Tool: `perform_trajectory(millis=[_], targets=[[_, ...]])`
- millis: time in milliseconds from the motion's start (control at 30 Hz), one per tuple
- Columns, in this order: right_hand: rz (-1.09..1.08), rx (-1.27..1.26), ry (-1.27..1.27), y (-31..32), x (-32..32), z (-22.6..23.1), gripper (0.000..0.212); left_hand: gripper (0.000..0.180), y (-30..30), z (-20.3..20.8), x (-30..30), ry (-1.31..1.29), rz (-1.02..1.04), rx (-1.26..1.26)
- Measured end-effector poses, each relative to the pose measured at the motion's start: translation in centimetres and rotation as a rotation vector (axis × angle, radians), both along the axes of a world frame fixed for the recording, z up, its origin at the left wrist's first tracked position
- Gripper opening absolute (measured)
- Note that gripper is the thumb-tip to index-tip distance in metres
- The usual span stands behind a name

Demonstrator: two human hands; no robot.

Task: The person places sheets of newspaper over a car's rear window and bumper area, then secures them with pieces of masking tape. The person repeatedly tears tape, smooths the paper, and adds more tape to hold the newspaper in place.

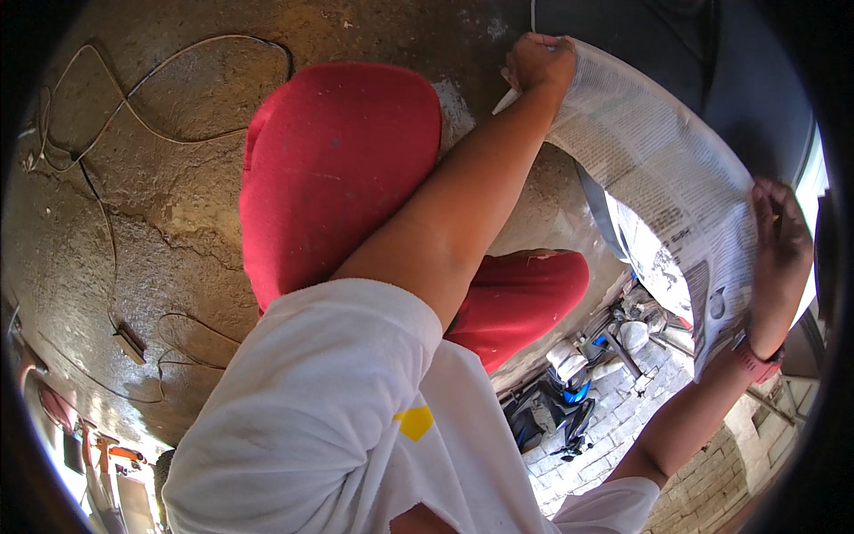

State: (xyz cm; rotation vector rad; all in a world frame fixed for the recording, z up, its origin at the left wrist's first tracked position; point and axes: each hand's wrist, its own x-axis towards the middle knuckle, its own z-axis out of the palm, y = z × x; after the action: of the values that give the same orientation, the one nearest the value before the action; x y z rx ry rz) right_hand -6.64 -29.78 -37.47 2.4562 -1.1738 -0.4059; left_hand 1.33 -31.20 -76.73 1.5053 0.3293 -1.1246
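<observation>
A sheet of newspaper (658, 147) is stretched between my two hands and curves across a dark, smooth panel (658, 36) that looks like vehicle bodywork. At its upper left end, my left hand (541, 64) is closed on the paper's edge, with a pale corner sticking out below the fist. My right hand (781, 245), with a red band (756, 363) at the wrist, pinches the sheet's right edge. The paper's lower part hangs down past that hand. Whether the paper touches the panel, I cannot tell.
My bent knees in red trousers (342, 169) fill the middle. Thin cables (133, 93) lie looped over the rough wet floor at left, with a small oblong box (129, 345) on one. A blue and black motorcycle (556, 409) stands on paving (627, 405) beyond.
</observation>
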Motion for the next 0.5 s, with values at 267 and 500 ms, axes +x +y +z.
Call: perform_trajectory(millis=[267, 500], targets=[[0.203, -0.158, 0.163, 3.5, -3.0, -2.3, 0.015, 0.027, 0.2, 0.0, 0.2, -0.212, -0.082, 0.034], [0.134, -0.277, 0.182, 4.1, -5.0, -3.9, 0.016, 0.023, -0.8, -0.6, -0.1, -0.360, -0.101, 0.092]])
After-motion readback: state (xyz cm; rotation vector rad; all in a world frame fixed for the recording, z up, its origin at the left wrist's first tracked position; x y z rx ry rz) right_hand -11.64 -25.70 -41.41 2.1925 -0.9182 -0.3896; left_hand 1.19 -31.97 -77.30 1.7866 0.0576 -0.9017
